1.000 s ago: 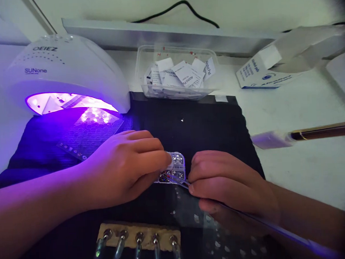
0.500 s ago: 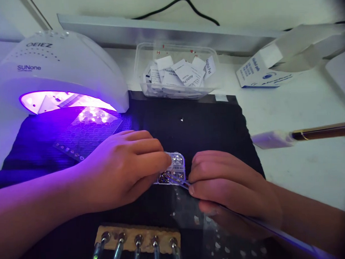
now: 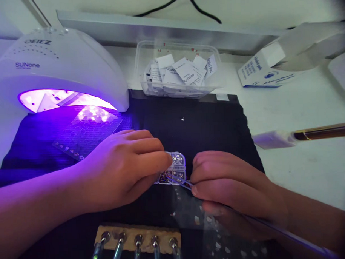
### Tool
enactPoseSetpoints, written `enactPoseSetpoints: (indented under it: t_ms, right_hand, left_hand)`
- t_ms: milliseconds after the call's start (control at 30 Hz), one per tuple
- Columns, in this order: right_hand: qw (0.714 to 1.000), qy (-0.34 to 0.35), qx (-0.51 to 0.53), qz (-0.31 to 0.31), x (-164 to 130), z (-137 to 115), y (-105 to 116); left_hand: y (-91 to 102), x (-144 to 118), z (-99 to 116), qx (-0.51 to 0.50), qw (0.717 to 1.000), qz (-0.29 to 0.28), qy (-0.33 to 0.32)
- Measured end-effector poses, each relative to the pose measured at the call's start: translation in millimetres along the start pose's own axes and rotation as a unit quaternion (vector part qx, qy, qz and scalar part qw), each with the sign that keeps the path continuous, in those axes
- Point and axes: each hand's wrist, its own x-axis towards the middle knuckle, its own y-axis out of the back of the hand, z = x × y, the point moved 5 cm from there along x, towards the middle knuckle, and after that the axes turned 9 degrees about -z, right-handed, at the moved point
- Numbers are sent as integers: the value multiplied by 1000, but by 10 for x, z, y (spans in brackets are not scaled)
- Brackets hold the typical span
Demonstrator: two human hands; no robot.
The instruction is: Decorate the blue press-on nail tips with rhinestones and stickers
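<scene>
The clear compartmented rhinestone case (image 3: 184, 167) lies between the hands, small glittering stones in its visible compartments. The left hand (image 3: 128, 165) curls over the case's left part; whether that grip pinches it, I cannot tell. Just right of the case, the right hand's (image 3: 233, 184) grip holds tweezers (image 3: 188, 185), tips at a near compartment. Beyond the case, a clear plastic tub (image 3: 171, 92) contains alcohol-pad sachets (image 3: 187, 72).
</scene>
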Motion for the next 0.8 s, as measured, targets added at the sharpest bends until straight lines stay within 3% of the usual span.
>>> enactPoseSetpoints:
  t_ms: [800]
  right_hand:
    - [993,-20,106,56,-36,54,19]
  left_hand:
    - [1,-6,2,-6,1000,3,9]
